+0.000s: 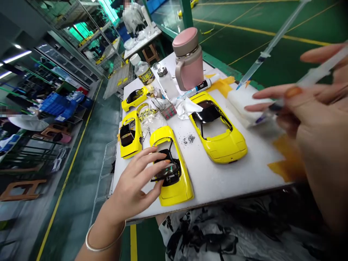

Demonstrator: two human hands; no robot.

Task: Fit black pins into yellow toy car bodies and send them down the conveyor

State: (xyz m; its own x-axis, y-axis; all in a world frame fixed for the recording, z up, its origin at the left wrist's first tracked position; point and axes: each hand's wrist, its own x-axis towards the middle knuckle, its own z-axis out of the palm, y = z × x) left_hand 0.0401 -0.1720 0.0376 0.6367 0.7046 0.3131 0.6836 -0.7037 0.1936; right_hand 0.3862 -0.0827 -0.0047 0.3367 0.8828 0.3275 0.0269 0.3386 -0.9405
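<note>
My left hand (140,177) pinches a small clear window piece with a dark edge (166,172) between thumb and fingers, over the cabin of a yellow toy car body (178,192). The fingers hide part of that body. At the right, my right hand (318,105) is closed around a syringe (307,78), tip pointing down-left above a white pad (241,103); it is blurred. A second syringe (261,58) slants up behind it, its blue tip near the pad. Between my hands lies another yellow car body (225,145) with a black roof.
More yellow car bodies (130,139) lie at the left. Farther back stand a pink mug (191,69), a pump bottle (168,83) and a labelled bottle (145,74). A marker (195,90), white tissue (187,108) and black grains (191,139) are on the white tabletop (201,174).
</note>
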